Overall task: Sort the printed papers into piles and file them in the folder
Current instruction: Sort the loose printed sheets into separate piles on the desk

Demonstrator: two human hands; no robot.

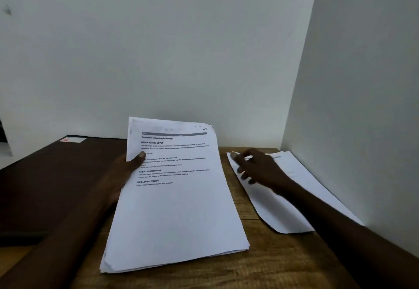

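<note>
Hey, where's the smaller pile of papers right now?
Head view: the smaller pile lies on the right of the wooden table, beside the wall, under the right hand, right of the large stack the left hand holds.

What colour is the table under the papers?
The wooden table is brown with wood grain, clearest in the head view.

Small desk nook, office or study corner (cannot tell which). Under both hands, wood-grain table (272, 266). In grip of left hand (127, 168), stack of typed sheets (176, 209); beneath right hand (260, 168), looser sheets (283, 209). Just beyond right hand, plain white walls (181, 50) meeting in corner. Left of left hand, dark brown panel (56, 175) with sticker (73, 139) at far edge.
</note>
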